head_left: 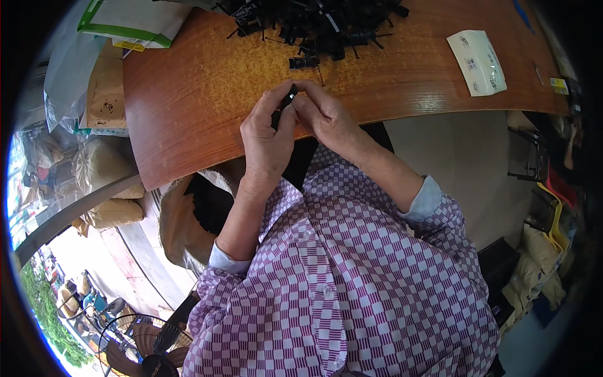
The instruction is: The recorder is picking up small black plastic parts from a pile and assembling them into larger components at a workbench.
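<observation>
Both my hands meet over the near edge of a wooden table (188, 100). In the fingers of my left hand (267, 129) is a small black plastic part (276, 118), partly hidden by the thumb. The fingertips of my right hand (323, 113) pinch the upper end of the same part, where a small bright spot shows. Just beyond my hands a single black piece (303, 62) lies at the front of a heap of black plastic parts (326, 25) with thin projecting pins.
A white printed packet (477, 63) lies on the table's right side. At the far left are a white and green package (132, 22) and a brown carton (105, 88). An open sack (173, 220) with dark contents stands below the table edge, and a fan (147, 345) at lower left.
</observation>
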Demonstrator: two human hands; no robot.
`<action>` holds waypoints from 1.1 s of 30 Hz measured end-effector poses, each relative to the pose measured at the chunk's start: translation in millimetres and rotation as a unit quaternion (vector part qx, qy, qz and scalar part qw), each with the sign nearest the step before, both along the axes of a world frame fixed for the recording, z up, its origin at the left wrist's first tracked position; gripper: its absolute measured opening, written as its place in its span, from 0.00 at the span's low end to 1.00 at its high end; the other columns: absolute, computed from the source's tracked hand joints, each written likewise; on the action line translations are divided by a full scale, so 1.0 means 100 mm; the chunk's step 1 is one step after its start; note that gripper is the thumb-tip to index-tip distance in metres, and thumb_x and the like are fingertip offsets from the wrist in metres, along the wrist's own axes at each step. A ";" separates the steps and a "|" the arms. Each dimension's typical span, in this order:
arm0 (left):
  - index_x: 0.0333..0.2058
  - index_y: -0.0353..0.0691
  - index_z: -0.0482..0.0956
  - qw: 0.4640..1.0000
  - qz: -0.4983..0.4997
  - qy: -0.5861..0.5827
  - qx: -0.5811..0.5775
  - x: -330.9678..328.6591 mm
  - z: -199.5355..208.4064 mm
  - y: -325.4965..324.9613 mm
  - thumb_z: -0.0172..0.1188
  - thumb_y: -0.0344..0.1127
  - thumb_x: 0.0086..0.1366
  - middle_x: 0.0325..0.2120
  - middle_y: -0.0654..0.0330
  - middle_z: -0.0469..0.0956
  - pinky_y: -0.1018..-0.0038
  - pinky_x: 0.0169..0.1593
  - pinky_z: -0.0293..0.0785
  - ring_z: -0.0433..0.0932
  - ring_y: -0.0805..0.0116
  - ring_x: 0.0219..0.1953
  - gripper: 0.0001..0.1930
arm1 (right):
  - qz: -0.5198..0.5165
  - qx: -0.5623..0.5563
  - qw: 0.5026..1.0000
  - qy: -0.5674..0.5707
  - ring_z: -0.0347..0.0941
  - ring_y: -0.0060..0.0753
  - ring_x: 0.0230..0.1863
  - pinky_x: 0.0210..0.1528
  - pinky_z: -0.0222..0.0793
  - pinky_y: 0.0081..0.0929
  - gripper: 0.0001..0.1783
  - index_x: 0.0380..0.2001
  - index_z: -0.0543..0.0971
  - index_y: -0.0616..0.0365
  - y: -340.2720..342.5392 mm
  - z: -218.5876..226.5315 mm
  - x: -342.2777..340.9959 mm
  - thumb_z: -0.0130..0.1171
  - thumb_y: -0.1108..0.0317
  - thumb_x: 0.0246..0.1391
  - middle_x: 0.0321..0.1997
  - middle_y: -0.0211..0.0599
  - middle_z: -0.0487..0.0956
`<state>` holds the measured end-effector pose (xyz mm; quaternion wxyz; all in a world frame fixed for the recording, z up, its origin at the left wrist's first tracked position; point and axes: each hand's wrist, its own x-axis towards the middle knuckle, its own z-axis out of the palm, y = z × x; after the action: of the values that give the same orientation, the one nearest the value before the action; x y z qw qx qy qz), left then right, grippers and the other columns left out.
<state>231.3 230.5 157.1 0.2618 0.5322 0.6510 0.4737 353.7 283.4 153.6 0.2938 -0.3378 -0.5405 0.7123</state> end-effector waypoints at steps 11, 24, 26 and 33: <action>0.48 0.38 0.70 0.999 -0.004 0.038 -0.015 -0.01 -0.05 0.05 0.52 0.25 0.61 0.34 0.51 0.79 0.74 0.34 0.76 0.81 0.64 0.32 0.15 | 0.048 0.011 0.999 -0.005 0.59 0.10 0.18 0.18 0.55 0.11 0.15 0.51 0.69 0.54 0.14 -0.20 0.05 0.44 0.60 0.66 0.20 0.20 0.65; 0.51 0.41 0.68 0.849 -0.039 -0.521 -0.081 -0.09 0.07 0.05 0.50 0.29 0.67 0.34 0.57 0.77 0.82 0.28 0.72 0.79 0.72 0.29 0.13 | 0.010 0.013 0.996 0.090 0.63 0.09 0.16 0.17 0.58 0.09 0.10 0.40 0.74 0.58 0.18 -0.06 0.29 0.49 0.64 0.63 0.23 0.24 0.73; 0.51 0.41 0.68 0.854 -0.047 -0.510 -0.088 -0.04 0.10 0.04 0.50 0.29 0.67 0.33 0.58 0.77 0.82 0.28 0.72 0.79 0.72 0.28 0.14 | 0.007 0.009 0.996 0.089 0.62 0.08 0.16 0.16 0.57 0.08 0.09 0.40 0.74 0.57 0.18 -0.05 0.31 0.50 0.64 0.63 0.23 0.23 0.73; 0.54 0.38 0.67 0.912 -0.085 -0.389 -0.098 0.04 0.22 -0.03 0.51 0.27 0.65 0.34 0.62 0.74 0.88 0.24 0.67 0.75 0.79 0.27 0.18 | 0.054 -0.084 0.987 0.126 0.56 0.06 0.14 0.13 0.48 0.09 0.08 0.39 0.74 0.57 0.20 -0.08 0.36 0.52 0.65 0.62 0.18 0.19 0.67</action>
<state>235.2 227.9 178.7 0.5845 0.3308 0.4927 0.5533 389.4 303.9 145.2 0.2914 -0.2393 -0.4545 0.8070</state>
